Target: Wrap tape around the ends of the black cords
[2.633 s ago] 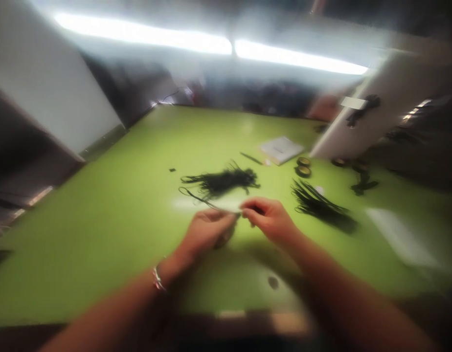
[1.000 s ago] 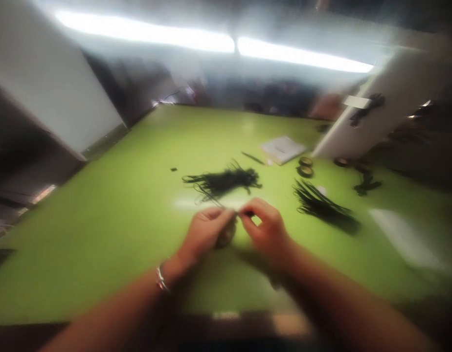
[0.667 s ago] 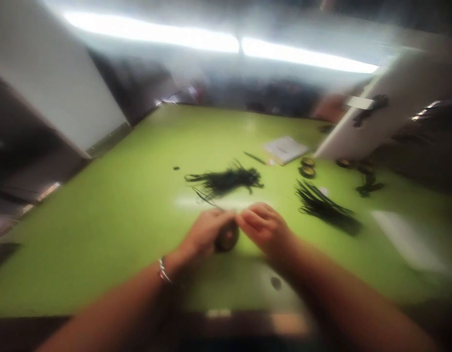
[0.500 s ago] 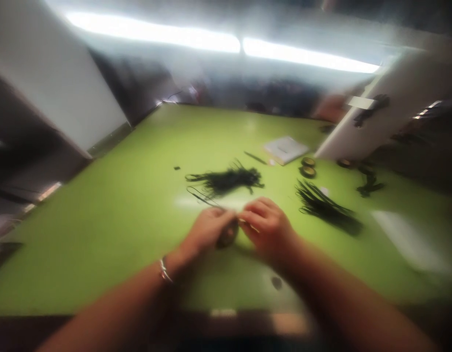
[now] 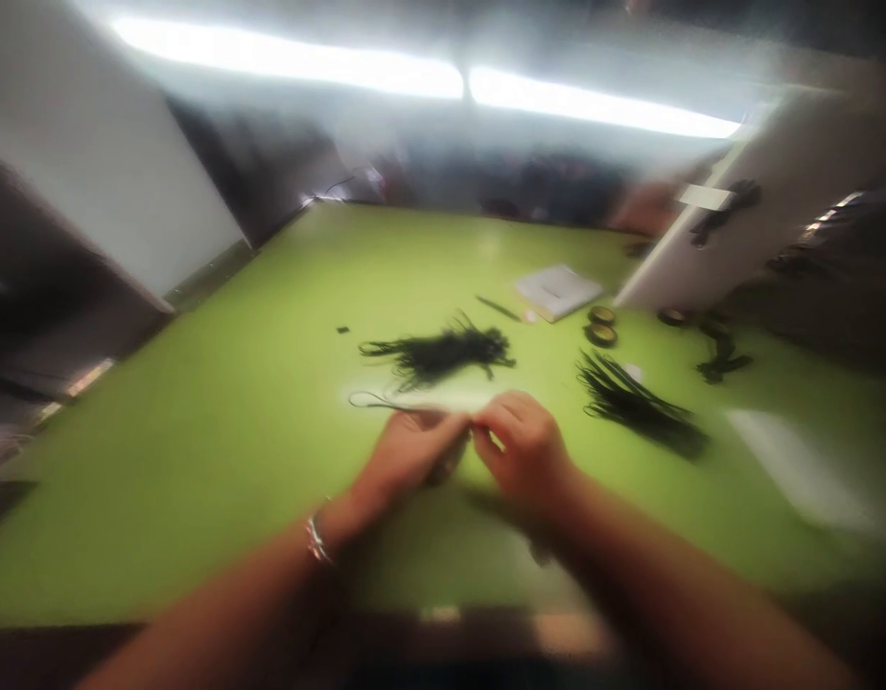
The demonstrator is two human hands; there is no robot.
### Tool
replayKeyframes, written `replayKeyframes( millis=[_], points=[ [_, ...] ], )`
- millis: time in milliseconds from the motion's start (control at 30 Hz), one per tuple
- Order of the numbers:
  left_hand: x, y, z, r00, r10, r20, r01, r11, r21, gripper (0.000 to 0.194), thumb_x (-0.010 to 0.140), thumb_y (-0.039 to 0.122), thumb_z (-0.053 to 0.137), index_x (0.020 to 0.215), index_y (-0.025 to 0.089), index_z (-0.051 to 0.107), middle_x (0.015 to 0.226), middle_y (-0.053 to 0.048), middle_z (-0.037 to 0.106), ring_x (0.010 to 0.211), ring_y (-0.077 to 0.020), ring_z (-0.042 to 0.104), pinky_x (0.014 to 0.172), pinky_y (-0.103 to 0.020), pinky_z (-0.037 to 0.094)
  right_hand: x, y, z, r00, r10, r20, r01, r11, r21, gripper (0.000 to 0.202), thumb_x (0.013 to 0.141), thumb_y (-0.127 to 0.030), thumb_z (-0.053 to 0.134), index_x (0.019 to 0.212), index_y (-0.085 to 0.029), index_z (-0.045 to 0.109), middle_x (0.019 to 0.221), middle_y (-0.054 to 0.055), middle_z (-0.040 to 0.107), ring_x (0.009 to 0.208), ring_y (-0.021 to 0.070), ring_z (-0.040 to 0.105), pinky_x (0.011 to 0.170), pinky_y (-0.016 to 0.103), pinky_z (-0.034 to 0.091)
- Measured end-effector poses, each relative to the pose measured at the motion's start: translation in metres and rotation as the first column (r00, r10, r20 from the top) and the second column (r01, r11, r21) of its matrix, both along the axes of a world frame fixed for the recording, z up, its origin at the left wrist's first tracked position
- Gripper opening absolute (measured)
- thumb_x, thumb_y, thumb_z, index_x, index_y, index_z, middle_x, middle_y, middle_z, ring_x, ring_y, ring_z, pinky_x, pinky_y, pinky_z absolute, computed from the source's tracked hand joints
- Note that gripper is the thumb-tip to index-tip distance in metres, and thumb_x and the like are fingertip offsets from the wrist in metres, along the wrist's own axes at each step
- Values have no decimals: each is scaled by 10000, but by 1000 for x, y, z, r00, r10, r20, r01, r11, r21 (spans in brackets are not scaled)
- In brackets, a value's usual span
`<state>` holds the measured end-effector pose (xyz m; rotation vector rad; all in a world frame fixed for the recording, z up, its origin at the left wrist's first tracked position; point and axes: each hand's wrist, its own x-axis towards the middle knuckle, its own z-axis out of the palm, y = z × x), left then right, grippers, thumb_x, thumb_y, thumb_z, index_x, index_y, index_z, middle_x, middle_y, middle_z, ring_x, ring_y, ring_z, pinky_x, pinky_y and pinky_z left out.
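My left hand (image 5: pixel 414 446) is closed on a thin black looped cord (image 5: pixel 371 399), whose loop sticks out to the left over the table. Under its fingers a dark rounded thing (image 5: pixel 449 464) shows in part, too blurred to name. My right hand (image 5: pixel 525 436) is pinched, its fingertips meeting the tip of my left thumb. Whatever lies between those fingertips is too small to make out. Just beyond both hands a bundle of black cords (image 5: pixel 450 355) lies on the green table (image 5: pixel 220 450).
To the right lies a second bundle of black cords (image 5: pixel 637 407). Behind it are tape rolls (image 5: pixel 601 333), a white pad (image 5: pixel 558 290) and a dark pen-like stick (image 5: pixel 497 308). A small black piece (image 5: pixel 343 330) sits left. A white panel (image 5: pixel 745 192) rises at the right.
The cord loop has swung lower and now points more to the left. My left hand has turned over the dark rounded thing, hiding more of it. My right fingers have pinched closer to the left thumb.
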<state>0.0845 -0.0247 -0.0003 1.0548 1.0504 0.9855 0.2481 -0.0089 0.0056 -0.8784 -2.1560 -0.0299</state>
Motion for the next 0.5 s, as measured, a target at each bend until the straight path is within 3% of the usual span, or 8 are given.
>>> replayKeyframes(
  millis=[100, 233, 300, 367, 433, 500],
  points=[
    [-1, 2, -1, 977, -59, 206, 98, 977, -187, 458, 792, 461, 651, 499, 149, 486, 393, 31, 418, 368, -65, 356, 394, -214, 258, 7, 5, 2, 975, 58, 216, -113, 961, 253, 170, 890, -101, 513, 773, -175, 613, 658, 28, 604, 692, 166, 510, 690, 315, 415],
    [-2, 4, 0, 968, 49, 248, 17, 966, -256, 305, 701, 292, 725, 534, 141, 520, 426, 34, 452, 385, -61, 375, 407, -206, 268, 13, 9, 3, 942, 141, 304, -229, 933, 279, 151, 910, -94, 495, 902, -168, 627, 746, 42, 647, 775, 176, 542, 757, 330, 430],
    [-3, 4, -1, 976, 54, 209, -14, 981, -192, 283, 713, 271, 711, 542, 143, 526, 425, 37, 445, 384, -63, 368, 406, -210, 259, 12, 10, 1, 956, 158, 249, -210, 957, 200, 132, 905, -112, 510, 887, -171, 626, 732, 39, 638, 754, 175, 535, 732, 325, 434],
    [-5, 4, -2, 988, 39, 151, -26, 996, -84, 268, 750, 303, 696, 586, 143, 557, 435, 40, 445, 393, -67, 363, 409, -214, 255, 11, 10, 0, 979, 170, 108, -174, 984, 29, 81, 900, -160, 541, 891, -169, 622, 759, 42, 639, 751, 169, 542, 715, 311, 447],
    [-6, 4, -2, 997, 21, 68, -22, 1000, 12, 258, 778, 351, 683, 652, 143, 595, 463, 39, 462, 412, -70, 369, 415, -215, 264, 9, 10, -1, 985, 167, -30, -170, 966, -193, 92, 913, -193, 535, 940, -168, 619, 832, 48, 658, 778, 157, 569, 722, 289, 464],
    [-5, 4, -1, 1000, 21, -20, -19, 998, 68, 253, 785, 381, 678, 709, 145, 621, 482, 39, 474, 429, -74, 379, 422, -215, 278, 8, 9, -2, 987, 153, -57, -163, 927, -337, 108, 922, -186, 516, 948, -174, 621, 864, 45, 667, 782, 149, 579, 720, 277, 465]
  ],
)
